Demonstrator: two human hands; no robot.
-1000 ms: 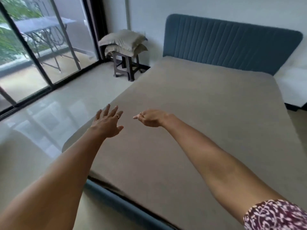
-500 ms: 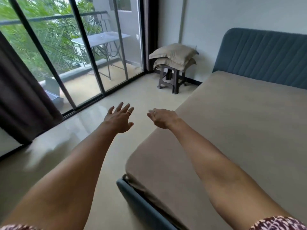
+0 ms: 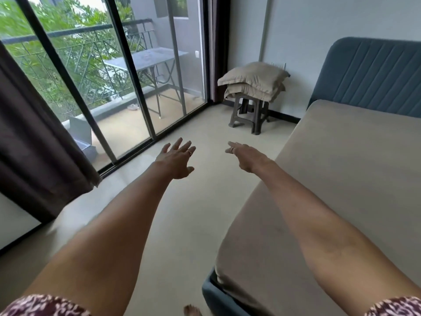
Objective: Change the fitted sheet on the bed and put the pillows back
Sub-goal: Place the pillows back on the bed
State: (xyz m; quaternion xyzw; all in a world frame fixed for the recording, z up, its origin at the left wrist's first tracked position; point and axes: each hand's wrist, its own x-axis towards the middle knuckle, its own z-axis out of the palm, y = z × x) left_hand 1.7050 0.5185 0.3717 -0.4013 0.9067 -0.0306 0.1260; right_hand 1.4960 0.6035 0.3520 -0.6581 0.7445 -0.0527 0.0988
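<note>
Arms reach out over the floor (image 3: 177, 224), both bare, both holding nothing. The left hand (image 3: 176, 160) has its fingers spread wide, with a ring on one finger. The right hand (image 3: 247, 157) has its fingers held out loosely and close together (it wears a ring too). Neither hand touches anything.

Take the bed (image 3: 341, 190) as the main thing. A smooth tan fitted sheet (image 3: 353, 167) covers its top, and the sheet looks flat all the way to the edges. The near corner of the bed is round, and the blue bed frame (image 3: 214, 295) peeks out under it. The blue headboard (image 3: 376, 74) stands at the far end of the bed.

Two tan pillows (image 3: 252, 83) are not on the bed. They sit stacked on a dark stool (image 3: 249, 115), which stands off the bed's far left corner, near the wall. The right hand is just left of the bed's long left edge, and the left hand is farther left still.

Left of the bed, a wide strip of floor runs from the near corner up to the stool. On the far side of that strip are the glass sliding doors (image 3: 127, 87), with a dark curtain (image 3: 34, 144) hanging at their near end. A bare toe (image 3: 191, 311) shows on the floor by the bed's near corner.
</note>
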